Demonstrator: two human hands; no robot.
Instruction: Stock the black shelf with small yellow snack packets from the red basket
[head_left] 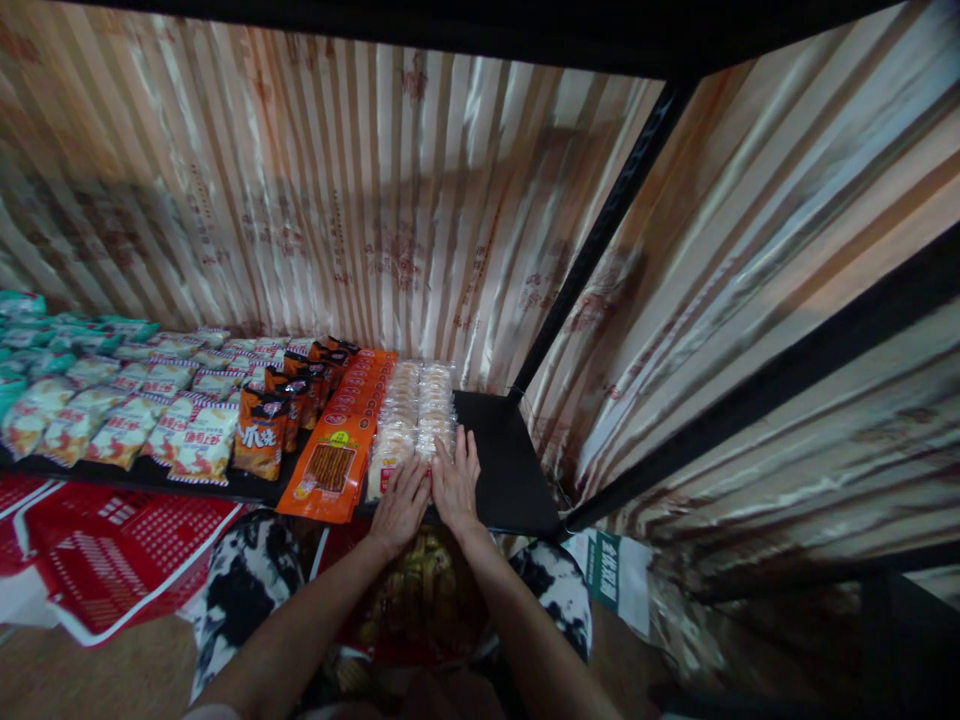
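Note:
Two rows of clear-wrapped pale round snacks point(405, 405) lie side by side on a black shelf point(506, 455). My left hand point(403, 497) lies flat over the front end of the left row, fingers stretched out and partly covering a red label. On the front of the right row rests my right hand point(456, 477), its fingers extended and a little apart. Neither hand is closed around a pack. Directly left of the rows are flat orange snack packets point(330, 470) with a window showing brown sticks, their front end reaching over the shelf edge.
Orange-and-black bags point(259, 435), white snack bags point(199, 440) and teal packets point(30, 335) stand farther left. A black post point(592, 240) rises at the shelf's right corner. Below are a red basket point(127, 545) and, between my knees, a red container holding yellowish packets point(424, 590).

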